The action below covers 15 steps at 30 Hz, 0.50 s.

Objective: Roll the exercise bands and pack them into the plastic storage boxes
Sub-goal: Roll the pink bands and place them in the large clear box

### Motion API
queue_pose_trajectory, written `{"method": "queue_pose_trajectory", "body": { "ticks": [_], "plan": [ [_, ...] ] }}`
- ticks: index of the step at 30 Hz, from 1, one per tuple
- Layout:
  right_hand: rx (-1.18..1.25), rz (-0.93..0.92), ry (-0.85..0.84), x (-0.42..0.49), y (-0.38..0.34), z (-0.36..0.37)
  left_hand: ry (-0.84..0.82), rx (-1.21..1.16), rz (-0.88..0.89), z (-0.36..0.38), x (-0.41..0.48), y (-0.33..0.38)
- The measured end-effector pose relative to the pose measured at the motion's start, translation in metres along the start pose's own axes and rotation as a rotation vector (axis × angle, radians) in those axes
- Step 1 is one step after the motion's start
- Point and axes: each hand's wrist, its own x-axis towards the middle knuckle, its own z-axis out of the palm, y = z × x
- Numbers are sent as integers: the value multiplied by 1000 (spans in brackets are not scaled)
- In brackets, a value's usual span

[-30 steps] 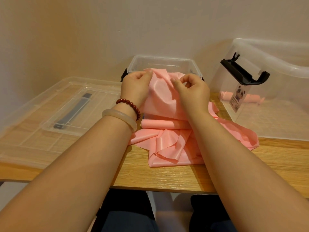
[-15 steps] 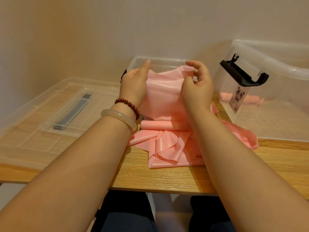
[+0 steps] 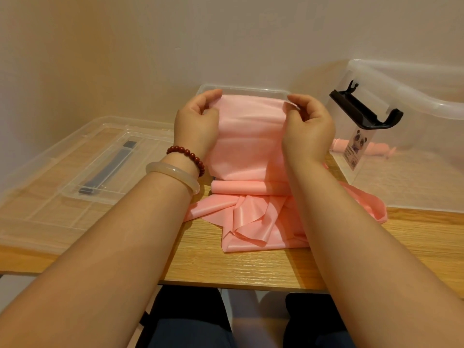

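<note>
Both hands up over the counter (image 3: 251, 270): left hand (image 3: 195, 124) and right hand (image 3: 307, 126) each pinch a top corner of the pink exercise band (image 3: 251, 136), spread flat between them. Its lower part lies crumpled on the counter, just in front of the small clear box (image 3: 244, 88). One rolled band (image 3: 376, 149) lies inside the big clear box (image 3: 414, 156) on the right; clear lids (image 3: 37, 197) on the left.

Plain cream wall (image 3: 226, 33), wooden table (image 3: 238, 270), warm light
</note>
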Motion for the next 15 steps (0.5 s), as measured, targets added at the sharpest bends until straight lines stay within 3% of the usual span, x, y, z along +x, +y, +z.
{"method": "queue_pose_trajectory", "body": {
  "ticks": [5, 15],
  "plan": [
    [-18, -83, -7, -1, -4, -2, 13, 133, 70, -1, -4, 3],
    [-180, -35, -101, -13, 10, -6, 34, 479, 213, -6, -14, -10]
  ]
}}
